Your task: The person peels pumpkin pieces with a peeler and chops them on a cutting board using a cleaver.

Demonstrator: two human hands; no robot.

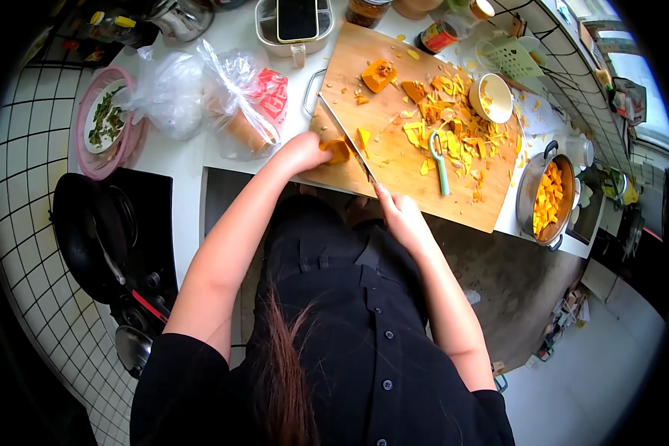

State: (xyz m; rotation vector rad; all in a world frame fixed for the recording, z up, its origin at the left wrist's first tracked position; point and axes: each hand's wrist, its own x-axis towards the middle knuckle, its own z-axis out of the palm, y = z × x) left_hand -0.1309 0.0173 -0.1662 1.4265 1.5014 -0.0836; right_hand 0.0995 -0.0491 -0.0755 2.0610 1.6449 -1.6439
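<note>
My left hand [306, 153] presses a piece of pumpkin [337, 151] against the near left part of the wooden cutting board [394, 189]. In my right hand [403, 217] is the handle of a knife [346, 135], its blade slanting up and left beside that piece. A small cut slice [363, 138] lies just right of the blade. Farther back on the board sits a larger pumpkin chunk [379, 75]. Orange peelings [461, 141] are scattered over the right half, with a green-handled peeler [439, 163] among them. A cream bowl [490, 98] holds some scraps.
A metal pot [531, 195] of pumpkin cubes stands right of the board. Plastic bags [167, 93], a pink basket [89, 160] with a plate of chopped greens, and a wok [82, 230] are on the left. Behind are a phone [297, 20] on a container and a sauce bottle [442, 33].
</note>
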